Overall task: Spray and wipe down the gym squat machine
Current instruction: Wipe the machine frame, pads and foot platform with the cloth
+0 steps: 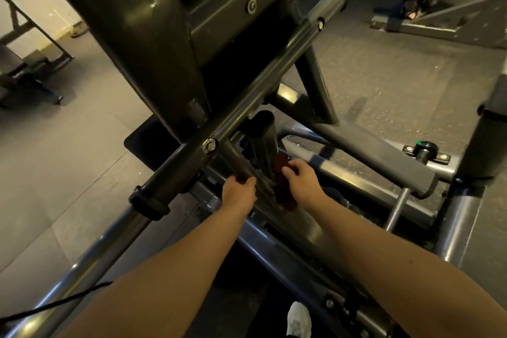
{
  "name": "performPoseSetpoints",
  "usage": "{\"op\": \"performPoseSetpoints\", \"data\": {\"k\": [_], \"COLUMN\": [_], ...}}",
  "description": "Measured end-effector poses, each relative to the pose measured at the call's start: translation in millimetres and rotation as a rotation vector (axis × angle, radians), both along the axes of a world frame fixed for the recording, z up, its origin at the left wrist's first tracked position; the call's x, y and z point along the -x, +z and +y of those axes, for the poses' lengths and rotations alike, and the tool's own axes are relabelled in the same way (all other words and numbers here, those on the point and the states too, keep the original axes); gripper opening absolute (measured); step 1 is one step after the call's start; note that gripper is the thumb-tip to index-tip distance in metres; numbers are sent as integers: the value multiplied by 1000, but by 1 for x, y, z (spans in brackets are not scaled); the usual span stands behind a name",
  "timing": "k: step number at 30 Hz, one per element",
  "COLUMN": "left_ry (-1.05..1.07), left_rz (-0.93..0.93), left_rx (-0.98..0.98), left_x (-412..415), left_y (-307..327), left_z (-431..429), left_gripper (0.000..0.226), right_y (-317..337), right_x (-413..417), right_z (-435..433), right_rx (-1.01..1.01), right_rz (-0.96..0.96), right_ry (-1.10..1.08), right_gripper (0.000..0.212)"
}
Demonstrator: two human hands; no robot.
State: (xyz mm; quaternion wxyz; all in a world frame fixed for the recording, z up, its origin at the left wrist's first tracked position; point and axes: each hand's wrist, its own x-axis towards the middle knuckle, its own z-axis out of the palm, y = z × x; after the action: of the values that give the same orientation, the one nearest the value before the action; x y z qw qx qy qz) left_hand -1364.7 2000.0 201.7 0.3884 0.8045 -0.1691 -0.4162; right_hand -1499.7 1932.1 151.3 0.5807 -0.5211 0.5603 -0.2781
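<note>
While both arms reach low into squat machine (pixel 153 35) frame, L grip (pixel 238 191) curls round slanted metal strut (pixel 233 158). R grip (pixel 300 181) pinches dark red cloth (pixel 282 189), held vs. upright post (pixel 264 143) just beside strut. White shoe (pixel 299 321) at btm edge.

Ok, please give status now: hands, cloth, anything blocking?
Left hand grips frame tube. Right hand holds red cloth against the frame. Diagonal bar above hands, not blocking.

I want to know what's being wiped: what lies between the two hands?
Head view: a slanted metal frame bar, gripped by the left hand, and the dark red cloth the right hand holds against it.
</note>
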Motion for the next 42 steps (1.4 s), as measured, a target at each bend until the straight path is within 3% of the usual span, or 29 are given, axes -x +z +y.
{"op": "performPoseSetpoints", "data": {"k": [4,6,9,14,17,20,23,30,35,39,42], "left_ry": [-111,-266,-396,-371,-408,-468,-425,-392,-391,-380,-378], "left_rz": [106,19,-272,-794,-1043,-1020,-935,-900,-901,-910,-902], "left_rx": [45,80,174,350,158,-19,21,60,58,73,71], "left_x": [2,-5,-20,-59,-84,-94,-95,-98,-98,-97,-97], "left_y": [42,66,101,141,139,135,134,129,127,127,128], "left_z": [10,19,41,66,64,55,49,49,50,49,49], "left_gripper": [26,29,33,29,42,55,55,54,54,53,53], "right_y": [53,77,100,114,113,109,106,64,16,36,65], "right_x": [-24,-33,-47,-66,-71,-77,-87,-89,-42,-42,-63], "right_z": [-1,2,12,31,41,46,44,38,31,11,-14], "right_rx": [71,121,153,87,99,301,305,314,91,110,183], "right_rz": [-80,-97,-126,-130,-38,276,273,147,312,232,121], "right_ry": [113,168,229,279,311,363,289,208,397,242,215], "right_gripper": [6,8,7,20,45,72,88,63,44,58,45]}}
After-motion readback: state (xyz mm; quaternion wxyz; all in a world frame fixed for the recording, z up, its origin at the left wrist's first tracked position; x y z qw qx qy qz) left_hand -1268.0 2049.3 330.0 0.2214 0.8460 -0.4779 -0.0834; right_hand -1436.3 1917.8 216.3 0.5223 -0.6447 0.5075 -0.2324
